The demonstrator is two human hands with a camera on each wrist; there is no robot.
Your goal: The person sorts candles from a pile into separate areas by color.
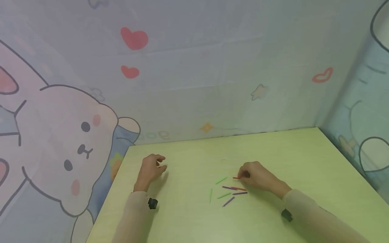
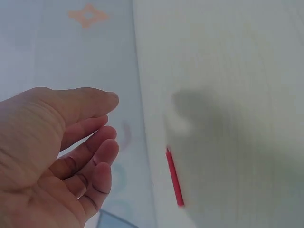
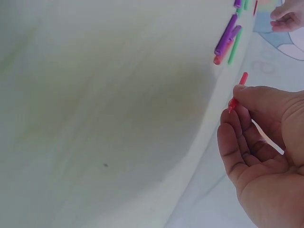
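Between thumb and fingertips, my right hand [image 1: 256, 175] pinches a thin red stick [image 3: 244, 80] above the table. The stick narrows at one end, like a small crayon; its middle is hidden by the thumb. Left of that hand lie loose sticks of the same sort: green [image 1: 211, 195], purple [image 1: 228, 201] and one orange-red stick [image 1: 241, 189]. My left hand [image 1: 151, 168] hovers at the table's left side, fingers loosely bent, holding nothing. Beside it in the left wrist view, another red stick [image 2: 174, 176] with a pointed tip lies on the table.
The pale yellow-green table [image 1: 188, 158] reaches back to a fabric backdrop [image 1: 194, 84] printed with hearts and a rabbit. A second fabric wall [image 1: 358, 111] stands along the right side. Some of the purple, orange-red and green sticks lie close together or overlap.
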